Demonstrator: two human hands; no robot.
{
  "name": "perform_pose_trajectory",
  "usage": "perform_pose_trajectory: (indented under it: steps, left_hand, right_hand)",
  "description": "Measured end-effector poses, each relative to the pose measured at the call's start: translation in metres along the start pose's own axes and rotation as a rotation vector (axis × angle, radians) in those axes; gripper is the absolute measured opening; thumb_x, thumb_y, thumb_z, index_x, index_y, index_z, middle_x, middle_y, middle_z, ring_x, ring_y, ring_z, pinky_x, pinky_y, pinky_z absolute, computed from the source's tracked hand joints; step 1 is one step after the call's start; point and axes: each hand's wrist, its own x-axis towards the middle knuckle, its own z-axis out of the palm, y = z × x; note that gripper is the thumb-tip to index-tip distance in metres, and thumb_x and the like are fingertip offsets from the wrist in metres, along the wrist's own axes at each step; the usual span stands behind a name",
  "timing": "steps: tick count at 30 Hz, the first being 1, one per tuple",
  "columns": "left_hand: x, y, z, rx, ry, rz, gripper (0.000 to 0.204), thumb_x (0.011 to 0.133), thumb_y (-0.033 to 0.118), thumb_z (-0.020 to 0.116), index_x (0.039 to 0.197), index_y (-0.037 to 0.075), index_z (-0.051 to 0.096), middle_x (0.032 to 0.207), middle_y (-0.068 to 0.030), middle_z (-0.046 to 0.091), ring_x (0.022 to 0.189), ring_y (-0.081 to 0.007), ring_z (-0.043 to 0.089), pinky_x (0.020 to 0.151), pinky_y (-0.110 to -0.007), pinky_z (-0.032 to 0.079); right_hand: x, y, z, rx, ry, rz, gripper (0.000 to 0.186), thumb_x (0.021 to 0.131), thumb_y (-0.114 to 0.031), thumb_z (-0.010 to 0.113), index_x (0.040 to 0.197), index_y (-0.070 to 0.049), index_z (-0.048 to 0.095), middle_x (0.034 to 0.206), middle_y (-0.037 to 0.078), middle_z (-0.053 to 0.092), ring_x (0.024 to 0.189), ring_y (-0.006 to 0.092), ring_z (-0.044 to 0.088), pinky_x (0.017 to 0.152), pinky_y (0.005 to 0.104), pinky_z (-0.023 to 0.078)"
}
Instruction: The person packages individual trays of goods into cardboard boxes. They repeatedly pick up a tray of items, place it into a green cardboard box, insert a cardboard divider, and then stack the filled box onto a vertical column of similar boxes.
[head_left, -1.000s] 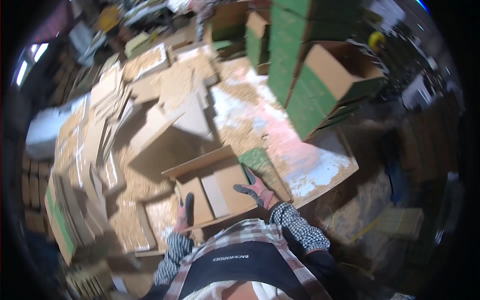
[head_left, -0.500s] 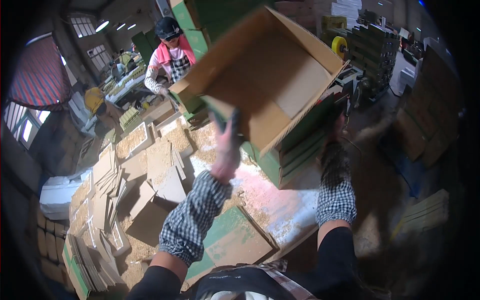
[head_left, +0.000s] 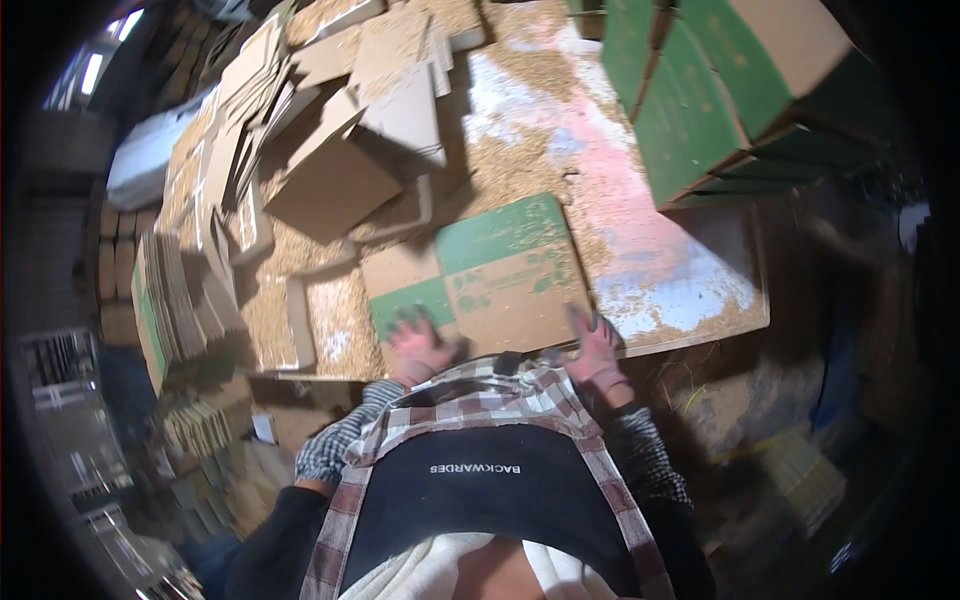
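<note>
A flat green-and-brown cardboard carton (head_left: 500, 275) lies in front of me at the table's near edge, with wood shavings scattered on it. My left hand (head_left: 420, 348), in a pinkish glove with dark fingertips, rests fingers spread on its near left part. At its near right edge is my right hand (head_left: 597, 355), gloved alike, thumb and fingers apart. Whether the right fingertips press on the carton or only lie beside it is hard to tell. Neither hand holds anything up.
Stacked green cartons (head_left: 690, 110) stand at the table's far right. Loose cardboard sheets (head_left: 400, 105) and a tilted cardboard piece (head_left: 335, 185) lie among shavings at the left. Upright folded cardboard (head_left: 175, 300) leans at the near left. The tabletop (head_left: 670, 290) ends close to my apron.
The open cardboard box that I held up between both hands is out of them. Both hands have come down and back to the flat carton. The view has tipped downward.
</note>
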Motion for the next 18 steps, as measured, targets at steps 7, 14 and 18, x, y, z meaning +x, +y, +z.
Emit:
perform_pose_trajectory:
  steps: [7,14,18]
  left_hand:
    - [-0.036,-0.052,-0.107,-0.042,-0.036,0.718,0.082,0.062,0.036,0.081,0.134,0.013,0.050,0.138,-0.0207,0.046,0.121,-0.0420,0.047,0.100,-0.049,0.042]
    - [-0.018,-0.163,-0.196,-1.379,-0.474,0.425,0.043,0.078,0.012,0.074,0.117,-0.002,0.062,0.089,-0.0028,0.063,0.080,-0.0074,0.058,0.073,-0.022,0.049]
    - [-0.023,-0.118,-0.180,-1.314,0.422,0.690,0.037,0.085,0.010,0.068,0.120,0.004,0.059,0.103,-0.0068,0.061,0.088,-0.0151,0.059,0.082,-0.028,0.050]
  right_hand:
    - [0.019,-0.008,-0.069,1.608,0.086,-0.167,0.047,0.088,-0.012,0.062,0.131,0.005,0.051,0.126,0.017,0.060,0.118,0.0253,0.058,0.096,0.0327,0.049]
    - [0.016,-0.145,-0.122,1.251,0.069,-0.344,0.078,0.065,-0.003,0.073,0.136,0.000,0.041,0.130,0.013,0.047,0.121,0.0236,0.048,0.100,0.0324,0.044]
    - [0.042,-0.171,-0.106,1.389,0.076,-0.400,0.076,0.079,-0.019,0.073,0.141,0.001,0.034,0.135,0.014,0.044,0.127,0.0240,0.043,0.104,0.0329,0.040]
